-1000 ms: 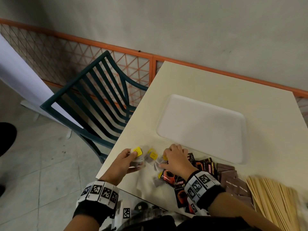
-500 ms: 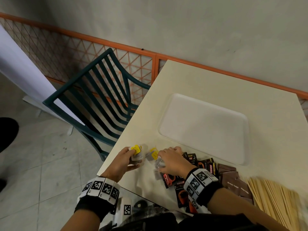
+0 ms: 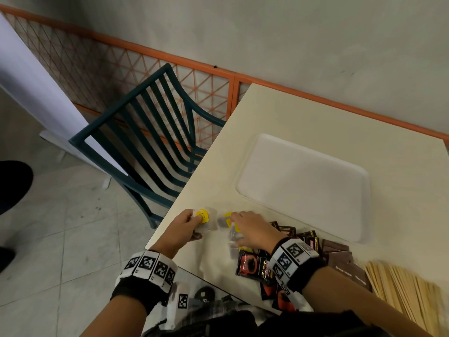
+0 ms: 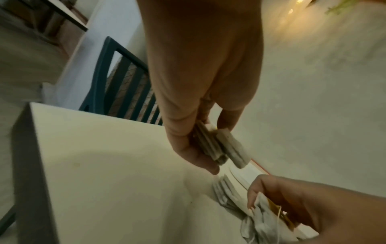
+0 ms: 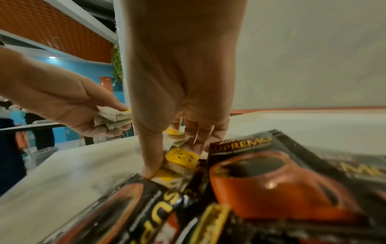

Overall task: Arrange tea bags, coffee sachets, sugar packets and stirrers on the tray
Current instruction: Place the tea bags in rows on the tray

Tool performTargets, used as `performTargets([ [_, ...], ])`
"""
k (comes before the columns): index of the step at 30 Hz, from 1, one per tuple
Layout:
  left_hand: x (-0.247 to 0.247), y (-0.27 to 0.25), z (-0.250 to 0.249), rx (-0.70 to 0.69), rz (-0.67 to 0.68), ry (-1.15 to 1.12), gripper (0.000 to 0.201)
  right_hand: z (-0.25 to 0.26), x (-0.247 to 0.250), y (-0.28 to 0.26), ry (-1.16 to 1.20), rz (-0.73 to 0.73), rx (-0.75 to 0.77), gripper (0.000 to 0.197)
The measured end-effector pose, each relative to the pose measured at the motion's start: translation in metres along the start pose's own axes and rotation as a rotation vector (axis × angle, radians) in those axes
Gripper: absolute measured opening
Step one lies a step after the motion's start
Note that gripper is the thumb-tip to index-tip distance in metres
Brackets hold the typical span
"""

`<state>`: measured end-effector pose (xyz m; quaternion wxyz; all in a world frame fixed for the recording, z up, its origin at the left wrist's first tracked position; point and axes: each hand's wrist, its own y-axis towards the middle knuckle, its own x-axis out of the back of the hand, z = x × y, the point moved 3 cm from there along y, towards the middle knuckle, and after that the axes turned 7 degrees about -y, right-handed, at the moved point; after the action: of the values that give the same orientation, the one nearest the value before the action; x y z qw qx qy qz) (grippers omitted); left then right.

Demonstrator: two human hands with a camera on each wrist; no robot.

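Tea bags (image 3: 232, 231), soft, featherlight and floppy, with thin strings and yellow tags; best pinched by the paper body or the tag, never dragged by the string, judging by how they crumple. Loose ones lying under and between the fingertips of the right hand (image 3: 251, 228), fingers spread down onto them and thumb pressed to the table (image 3: 303, 113), seemingly gathering rather than clearly pinching. A small stack (image 4: 217, 147) pinched flat between thumb and curled fingers of the left hand (image 3: 184, 227), just left of the right fingertips. Behind the right palm, coffee sachets (image 5: 271, 178), glossy, likely slippery, printed "SUPREMO" with a red cup. Right of the right wrist, brown sugar packets (image 3: 340, 256), lettering too small to read, then wooden stirrers (image 3: 401, 290). Beyond the fingertips, the white tray (image 3: 303, 186), with nothing on it yet.
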<state>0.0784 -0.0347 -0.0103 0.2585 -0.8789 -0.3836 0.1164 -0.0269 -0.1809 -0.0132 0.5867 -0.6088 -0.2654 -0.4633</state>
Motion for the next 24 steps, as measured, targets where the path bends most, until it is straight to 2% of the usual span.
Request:
performTargets([
  [5, -0.017, 0.011, -0.007, -0.159, 0.096, 0.268, 0.011, -0.007, 0.004, -0.002, 0.093, -0.033, -0.017, 0.048],
  [12, -0.042, 0.028, -0.009, -0.224, 0.238, 0.577, 0.018, -0.022, 0.014, -0.014, 0.324, -0.101, -0.011, 0.043],
  [14, -0.048, 0.031, -0.007, -0.264, 0.268, 0.738, 0.021, -0.023, 0.011, -0.018, 0.293, -0.06, -0.023, 0.04],
  [17, -0.054, 0.033, -0.002, -0.272, 0.304, 0.842, 0.026, -0.015, 0.0, -0.021, 0.164, 0.062, 0.011, 0.034],
  [18, -0.055, 0.033, -0.002, -0.271, 0.307, 0.855, 0.027, -0.012, -0.005, -0.021, 0.12, 0.082, 0.026, 0.036],
  [21, -0.057, 0.033, -0.003, -0.276, 0.306, 0.882, 0.027, -0.005, -0.016, -0.019, 0.03, 0.088, 0.03, 0.057],
  [24, -0.057, 0.033, -0.003, -0.292, 0.291, 0.908, 0.029, -0.001, -0.016, -0.017, 0.007, 0.047, 0.045, 0.058],
])
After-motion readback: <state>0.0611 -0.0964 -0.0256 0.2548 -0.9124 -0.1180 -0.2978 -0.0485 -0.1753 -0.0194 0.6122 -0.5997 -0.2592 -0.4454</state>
